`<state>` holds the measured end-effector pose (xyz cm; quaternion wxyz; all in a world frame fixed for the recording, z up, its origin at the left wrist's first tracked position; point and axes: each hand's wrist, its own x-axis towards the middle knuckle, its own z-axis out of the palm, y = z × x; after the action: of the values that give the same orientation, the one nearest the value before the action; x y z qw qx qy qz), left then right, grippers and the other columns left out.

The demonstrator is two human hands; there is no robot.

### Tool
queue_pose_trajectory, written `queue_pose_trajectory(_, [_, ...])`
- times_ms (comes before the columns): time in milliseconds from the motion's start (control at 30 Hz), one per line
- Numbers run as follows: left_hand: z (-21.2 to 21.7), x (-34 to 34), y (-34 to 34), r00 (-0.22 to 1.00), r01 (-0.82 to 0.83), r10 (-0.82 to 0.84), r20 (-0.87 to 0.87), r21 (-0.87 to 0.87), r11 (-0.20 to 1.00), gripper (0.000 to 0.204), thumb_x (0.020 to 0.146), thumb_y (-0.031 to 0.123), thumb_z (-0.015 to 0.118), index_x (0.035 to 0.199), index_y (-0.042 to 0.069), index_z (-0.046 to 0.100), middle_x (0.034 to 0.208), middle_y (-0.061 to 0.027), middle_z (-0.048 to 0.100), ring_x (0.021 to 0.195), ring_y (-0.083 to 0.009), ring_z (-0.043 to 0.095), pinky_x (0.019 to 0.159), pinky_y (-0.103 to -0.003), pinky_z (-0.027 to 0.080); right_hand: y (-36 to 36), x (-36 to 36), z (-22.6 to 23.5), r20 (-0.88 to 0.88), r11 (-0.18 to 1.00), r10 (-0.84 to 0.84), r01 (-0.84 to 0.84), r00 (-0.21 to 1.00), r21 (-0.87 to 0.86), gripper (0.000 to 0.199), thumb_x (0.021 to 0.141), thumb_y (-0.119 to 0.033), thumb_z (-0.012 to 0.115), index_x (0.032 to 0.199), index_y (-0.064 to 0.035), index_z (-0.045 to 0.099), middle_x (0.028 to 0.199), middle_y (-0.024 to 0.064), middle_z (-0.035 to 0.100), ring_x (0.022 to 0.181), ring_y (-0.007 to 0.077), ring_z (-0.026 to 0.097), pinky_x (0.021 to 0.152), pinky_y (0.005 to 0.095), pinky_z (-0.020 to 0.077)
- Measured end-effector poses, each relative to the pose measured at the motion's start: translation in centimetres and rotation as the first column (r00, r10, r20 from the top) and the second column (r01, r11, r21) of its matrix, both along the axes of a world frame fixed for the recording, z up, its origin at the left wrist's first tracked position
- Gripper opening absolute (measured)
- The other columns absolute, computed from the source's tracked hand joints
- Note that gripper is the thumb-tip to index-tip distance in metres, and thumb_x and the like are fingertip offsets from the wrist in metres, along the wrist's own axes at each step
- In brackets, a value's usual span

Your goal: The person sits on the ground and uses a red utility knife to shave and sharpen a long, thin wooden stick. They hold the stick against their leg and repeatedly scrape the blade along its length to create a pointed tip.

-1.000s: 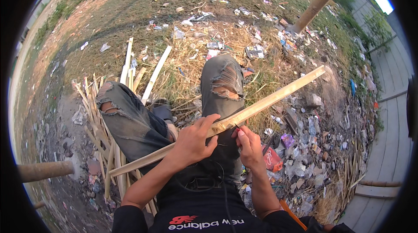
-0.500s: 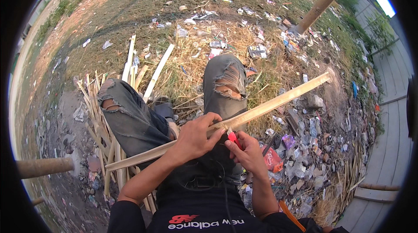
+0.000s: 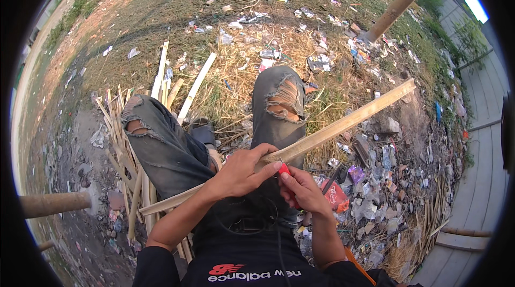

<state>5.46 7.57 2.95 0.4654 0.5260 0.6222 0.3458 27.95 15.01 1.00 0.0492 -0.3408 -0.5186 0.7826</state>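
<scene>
Head view: left hand (image 3: 241, 172) grips bamboo strip (image 3: 343, 123); right hand (image 3: 303, 190) clenches a mostly hidden red-handled tool (image 3: 284, 169)

Two hands in view, left hand (image 3: 242, 172) and right hand (image 3: 303, 191). One long split bamboo slat (image 3: 343, 124) across the lap. One red-handled tool (image 3: 284, 169) between the hands. Two knees in torn jeans. Two pale bamboo slats (image 3: 196, 87) lying apart on the far-left grass. Two round poles: one far right (image 3: 399, 3), one near left (image 3: 53, 204). Bundle of thin strips (image 3: 120, 142) on the left, too many to count.
</scene>
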Motion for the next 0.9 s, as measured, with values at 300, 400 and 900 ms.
queue_pose_trajectory(300, [-2.1, -0.2, 0.0, 1.0, 0.002, -0.001, -0.006, 0.121, 0.993, 0.051, 0.096, 0.033, 0.081, 0.132, 0.001, 0.065, 0.106, -0.0156, 0.075, 0.097, -0.0217, 0.072, 0.089, -0.037, 0.055, -0.1, -0.4, -0.3, -0.076, 0.985, -0.032, 0.018, 0.997, -0.172, 0.034, 0.114, -0.04, 0.053, 0.101, -0.008, 0.054, 0.068, -0.0031, 0.045, 0.049, 0.0047, 0.039, 0.042, 0.0214, 0.0333])
queue_pose_trajectory(400, [-2.5, -0.2, 0.2, 0.999, -0.025, 0.027, -0.022, 0.105, 0.994, 0.051, 0.095, 0.037, 0.081, 0.131, 0.003, 0.067, 0.103, -0.0181, 0.075, 0.093, -0.0293, 0.072, 0.085, -0.04, 0.055, 0.0, -0.7, -1.0, -0.112, 0.965, -0.07, 0.038, 0.991, -0.261, 0.032, 0.113, -0.038, 0.054, 0.101, -0.0086, 0.054, 0.068, -0.0027, 0.045, 0.047, 0.0043, 0.036, 0.041, 0.0212, 0.0305])
queue_pose_trajectory(900, [-1.6, -0.3, 0.4, 0.969, -0.079, 0.064, -0.238, -0.051, 0.996, 0.061, 0.092, 0.059, 0.075, 0.125, 0.008, 0.071, 0.094, -0.0243, 0.076, 0.093, -0.0444, 0.074, 0.079, -0.051, 0.057, -1.9, -2.3, -2.6, -0.069, 0.949, -0.296, 0.285, 0.953, -0.135, 0.029, 0.112, -0.035, 0.057, 0.1, -0.0086, 0.056, 0.067, -0.0035, 0.045, 0.047, 0.0027, 0.034, 0.04, 0.0212, 0.0266])
